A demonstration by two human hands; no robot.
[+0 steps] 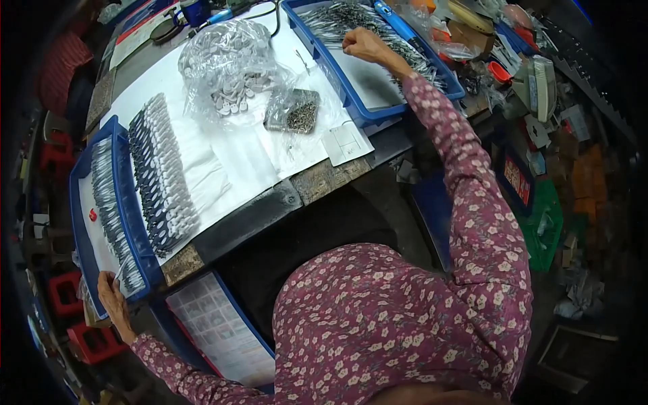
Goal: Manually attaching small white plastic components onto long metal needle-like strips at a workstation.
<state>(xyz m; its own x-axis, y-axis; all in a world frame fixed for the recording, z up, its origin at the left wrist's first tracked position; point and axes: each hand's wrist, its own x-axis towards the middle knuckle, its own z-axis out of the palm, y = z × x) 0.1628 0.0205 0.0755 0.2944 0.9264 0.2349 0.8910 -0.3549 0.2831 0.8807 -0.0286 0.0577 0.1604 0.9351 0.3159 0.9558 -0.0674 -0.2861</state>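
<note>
At the near end of the long blue tray on the left is my left hand, its fingers closed around what looks like a slim pale part. A neat row of thin silvery parts fills that tray's right side. My right hand reaches over the larger blue tray at the far side, fingers curled; whatever they hold is hidden. Loose thin silvery pieces are heaped there beside white paper.
Rows of black and white parts lie on white paper. A plastic bag of grey tags and a box of tiny metal pieces sit mid-table. A blue tool rests in the far tray; clutter fills the right. Red stools stand below left.
</note>
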